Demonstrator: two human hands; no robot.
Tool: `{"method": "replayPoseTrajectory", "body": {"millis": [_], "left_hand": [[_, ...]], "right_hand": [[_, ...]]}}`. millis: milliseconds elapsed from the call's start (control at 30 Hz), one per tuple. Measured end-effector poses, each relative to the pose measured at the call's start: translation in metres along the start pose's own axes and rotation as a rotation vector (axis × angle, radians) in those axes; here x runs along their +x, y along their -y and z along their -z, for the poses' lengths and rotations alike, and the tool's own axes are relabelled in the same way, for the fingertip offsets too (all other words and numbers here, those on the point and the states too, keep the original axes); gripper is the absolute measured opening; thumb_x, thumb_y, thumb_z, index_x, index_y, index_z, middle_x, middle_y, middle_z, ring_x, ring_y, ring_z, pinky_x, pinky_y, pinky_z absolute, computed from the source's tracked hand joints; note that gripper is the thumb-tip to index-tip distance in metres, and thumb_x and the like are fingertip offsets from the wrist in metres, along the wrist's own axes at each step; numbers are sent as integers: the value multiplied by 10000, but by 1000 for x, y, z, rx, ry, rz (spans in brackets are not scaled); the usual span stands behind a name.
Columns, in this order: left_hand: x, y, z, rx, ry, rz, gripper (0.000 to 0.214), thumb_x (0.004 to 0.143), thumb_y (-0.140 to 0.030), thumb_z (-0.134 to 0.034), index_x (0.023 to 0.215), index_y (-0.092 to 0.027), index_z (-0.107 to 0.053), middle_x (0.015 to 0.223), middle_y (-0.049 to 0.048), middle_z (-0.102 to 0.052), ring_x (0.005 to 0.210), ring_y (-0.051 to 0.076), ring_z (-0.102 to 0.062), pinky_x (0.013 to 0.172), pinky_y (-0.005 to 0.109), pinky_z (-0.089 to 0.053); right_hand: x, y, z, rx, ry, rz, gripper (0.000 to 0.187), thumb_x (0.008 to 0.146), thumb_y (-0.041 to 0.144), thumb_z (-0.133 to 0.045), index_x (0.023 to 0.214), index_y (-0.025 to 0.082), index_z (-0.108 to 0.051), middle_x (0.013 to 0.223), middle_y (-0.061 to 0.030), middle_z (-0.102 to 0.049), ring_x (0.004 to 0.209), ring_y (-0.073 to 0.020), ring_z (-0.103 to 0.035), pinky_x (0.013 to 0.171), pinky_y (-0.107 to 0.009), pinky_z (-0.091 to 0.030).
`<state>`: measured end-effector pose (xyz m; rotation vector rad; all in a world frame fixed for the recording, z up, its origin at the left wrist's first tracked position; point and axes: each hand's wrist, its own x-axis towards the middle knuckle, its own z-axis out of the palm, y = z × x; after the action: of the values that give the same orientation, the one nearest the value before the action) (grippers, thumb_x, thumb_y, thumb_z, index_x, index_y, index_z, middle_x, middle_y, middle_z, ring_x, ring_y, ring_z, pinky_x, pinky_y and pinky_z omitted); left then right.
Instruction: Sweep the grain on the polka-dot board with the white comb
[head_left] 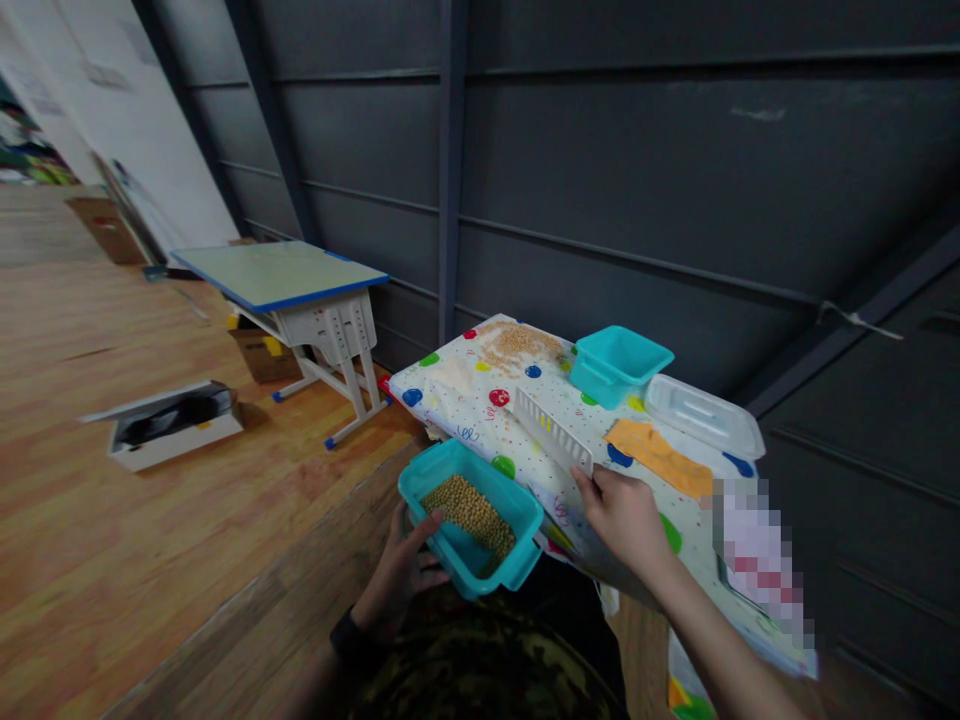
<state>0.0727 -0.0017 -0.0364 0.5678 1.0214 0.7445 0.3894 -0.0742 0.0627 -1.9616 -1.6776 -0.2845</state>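
Note:
My left hand (405,565) is closed on the near left wall of a teal plastic bin (447,455), thumb over the rim. Yellowish soybeans (472,515) cover part of its floor, and the bin is held off the table's front edge, over my lap. Between the thumb and fingers of my right hand (622,510) is one end of a white slotted plastic strip (551,432). The strip stands on edge, its length running away from me over the table. At the far left of the tabletop lies a spread of loose soybeans (517,343).
A second teal bin (611,385), a clear lid (705,415) and an orange cloth (660,455) lie on the spotted tablecloth (555,385). A dark panelled wall (637,200) rises behind. Left stand a desk (292,270) and an open white box (176,430) on the floor.

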Motion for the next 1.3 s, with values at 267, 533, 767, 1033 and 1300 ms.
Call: {"method": "replayPoseTrajectory", "body": {"millis": [267,533,767,1033,1300], "left_hand": [[-9,-7,-1,-10,27,-40,1169,844,-584,-1059,1775,-385,-381,1500,169,-817,1043,359,-923,825,447,-761],[-5,-3,2,-15,11,-43,1140,854,-581,-1051,1765,-413,-385,1507,162,-824,1099,378,-923,903,498,-762],[-9,-7,-2,-28,-9,-70,1107,875,-515,-1042,1764,-408,-391,1518,150,-821,1093,381,-924,918,515,-769],[-10,-9,-4,-61,3,-68,1100,886,-494,-1045,1771,-408,-397,1589,169,-789,1120,375,-920,930,514,-773],[-10,-10,-3,-56,1,-79,1143,885,-491,-1049,1800,-401,-371,1558,175,-808,1096,386,-925,910,530,-778]], "right_hand": [[-47,34,10,160,-27,144,623,1258,480,-426,788,274,-779,664,-86,-791,561,-238,-748,613,-330,-505],[-6,8,0,67,-73,31,714,1226,635,-389,632,305,-608,550,-85,-678,516,-249,-695,570,-343,-426],[17,-9,-23,-18,10,26,556,1182,461,-438,692,294,-641,668,-132,-783,617,-275,-777,616,-346,-454],[-3,7,-7,108,30,128,659,1241,538,-383,667,298,-600,602,-89,-729,555,-241,-727,617,-331,-468],[5,-12,2,141,-23,-16,740,1189,735,-415,600,304,-535,572,-94,-710,519,-241,-693,594,-336,-420]]}}
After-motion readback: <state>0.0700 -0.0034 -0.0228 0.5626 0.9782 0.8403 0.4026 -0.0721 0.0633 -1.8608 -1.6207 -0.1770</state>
